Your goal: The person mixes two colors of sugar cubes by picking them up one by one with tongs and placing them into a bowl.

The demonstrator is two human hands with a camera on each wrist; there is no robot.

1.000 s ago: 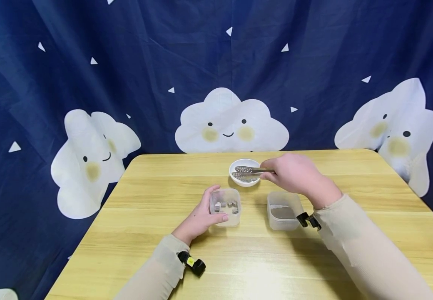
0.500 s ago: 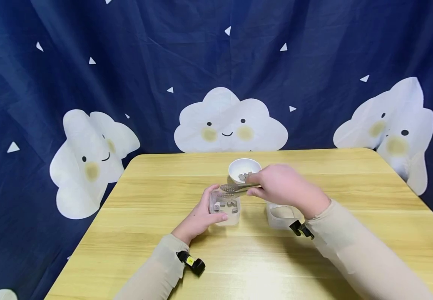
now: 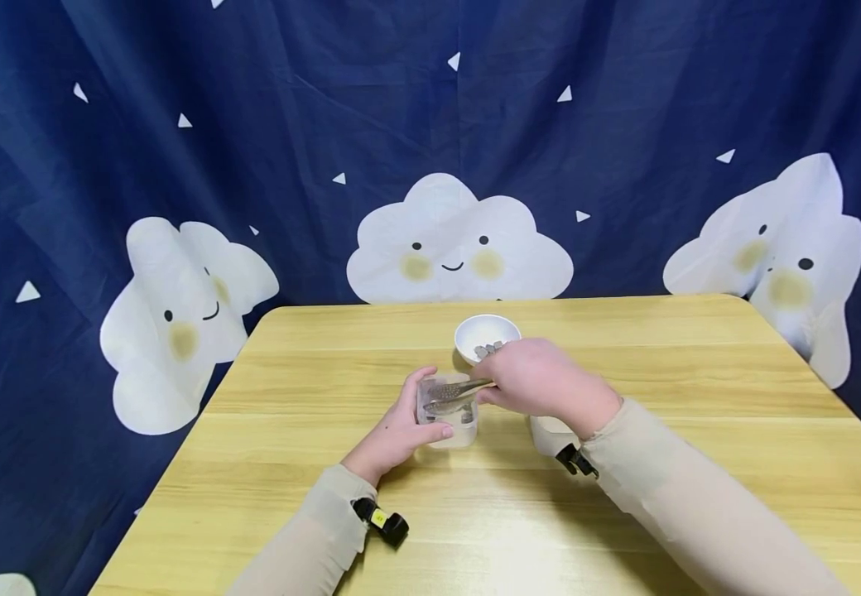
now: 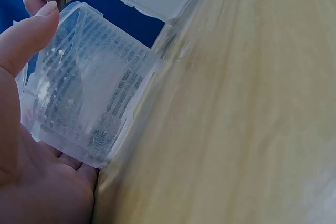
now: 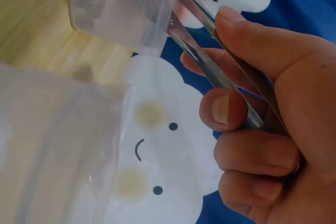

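My left hand point(image 3: 396, 430) grips a clear square plastic container point(image 3: 454, 435) on the table, thumb along its near side and fingers round the left. Small grey metallic cubes point(image 3: 466, 411) lie inside it. In the right wrist view my right hand point(image 5: 262, 114) holds metal food tongs point(image 5: 215, 72) with curled fingers, their two arms apart. The perforated tong heads reach down into the container from its right, hiding some cubes; whether a cube is between them I cannot tell. Behind the right hand stands a white bowl point(image 3: 484, 328) with several grey cubes point(image 3: 486, 350).
A second clear plastic container point(image 3: 547, 440) stands on the wooden table point(image 3: 311, 372) to the right, partly hidden under the right wrist. A dark blue curtain point(image 3: 311, 108) with white smiling clouds hangs behind the table's far edge.
My right hand has brought the tongs from over the white bowl leftward and nearer, into the container. The left hand has kept its hold on the container in place.
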